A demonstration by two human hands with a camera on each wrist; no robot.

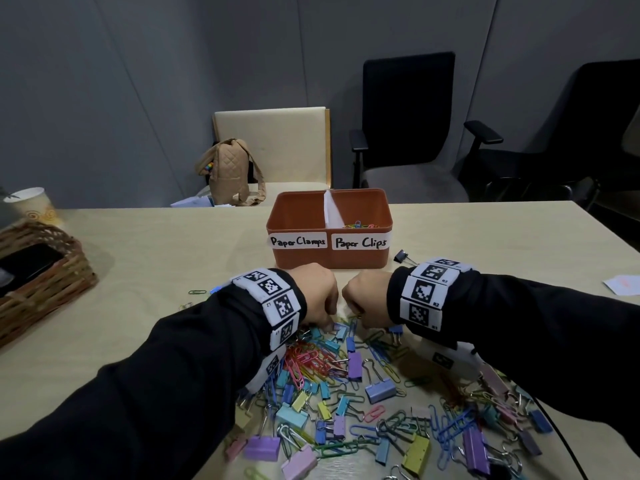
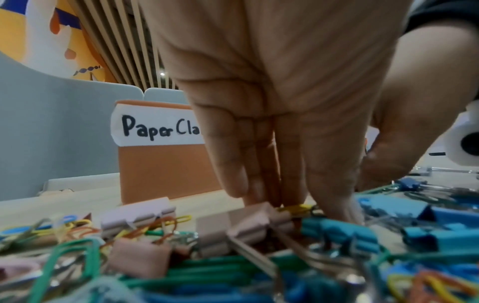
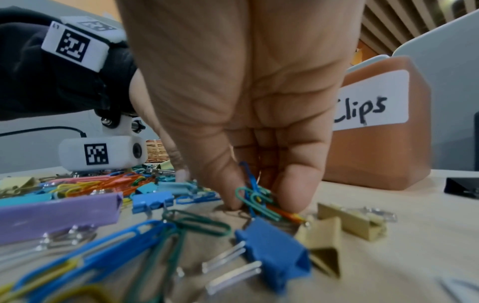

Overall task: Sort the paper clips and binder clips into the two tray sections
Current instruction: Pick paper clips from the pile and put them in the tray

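Observation:
An orange tray stands mid-table, labelled "Paper Clamps" on the left and "Paper Clips" on the right. Several paper clips lie in its right section. A pile of coloured paper clips and binder clips covers the near table. My right hand pinches a small bunch of green, blue and orange paper clips just above the table. My left hand points down into the pile, fingertips at a pink binder clip and a yellow paper clip. Whether it grips either is unclear.
A black binder clip lies alone right of the tray. A wicker basket and a paper cup stand at the far left. Chairs and a tan bag are beyond the table's far edge.

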